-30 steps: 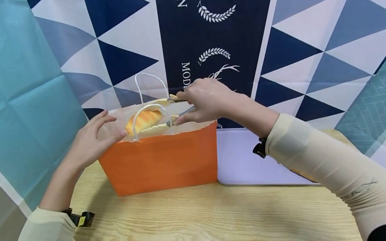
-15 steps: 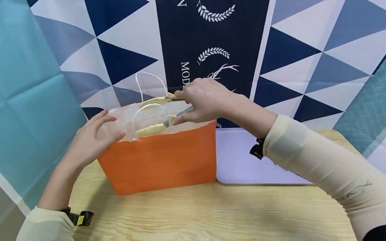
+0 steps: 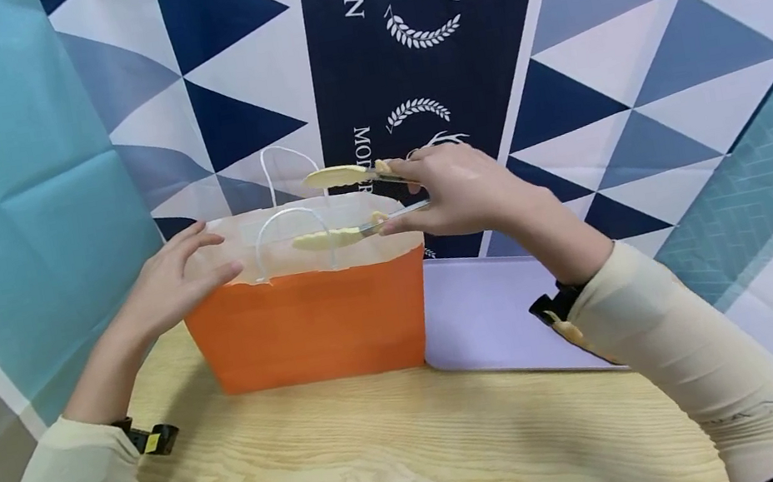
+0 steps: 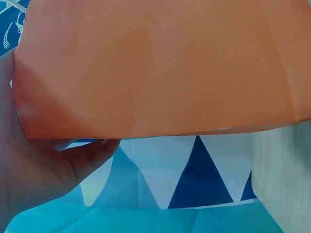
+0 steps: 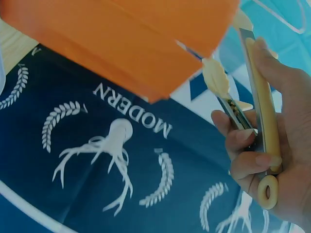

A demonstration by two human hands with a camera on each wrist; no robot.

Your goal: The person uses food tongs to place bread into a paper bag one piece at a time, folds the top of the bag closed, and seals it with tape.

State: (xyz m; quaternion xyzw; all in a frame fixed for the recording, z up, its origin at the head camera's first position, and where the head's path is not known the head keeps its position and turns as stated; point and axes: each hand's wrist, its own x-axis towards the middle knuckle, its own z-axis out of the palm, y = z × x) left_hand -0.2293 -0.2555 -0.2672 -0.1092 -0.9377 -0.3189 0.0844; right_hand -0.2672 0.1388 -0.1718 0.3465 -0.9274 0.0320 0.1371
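My right hand [image 3: 461, 183] grips a pair of tongs [image 5: 262, 92] with cream tips and metal arms. The arms stand apart with nothing between them, over the right part of an orange paper bag [image 3: 317, 328]. The bag stands upright on the table, its pale mouth spread and two white handles raised. My left hand [image 3: 168, 280] rests at the bag's left upper edge, fingers relaxed and apart, thumb reaching over the front rim. In the left wrist view the thumb shows at the bag's edge. The bag's inside bottom is hidden.
To the right of the bag lies a pale lilac tray [image 3: 486, 318]. A golden-brown bread-like piece [image 3: 574, 334] on it is mostly covered by my right wrist. The wooden table [image 3: 330, 460] runs up to patterned cloth [image 3: 244, 61] hanging behind the bag.
The bread held in the tongs a second ago has gone down into the bag, out of sight. The opened tongs have since moved up and to the right. My left hand has stayed at the bag.
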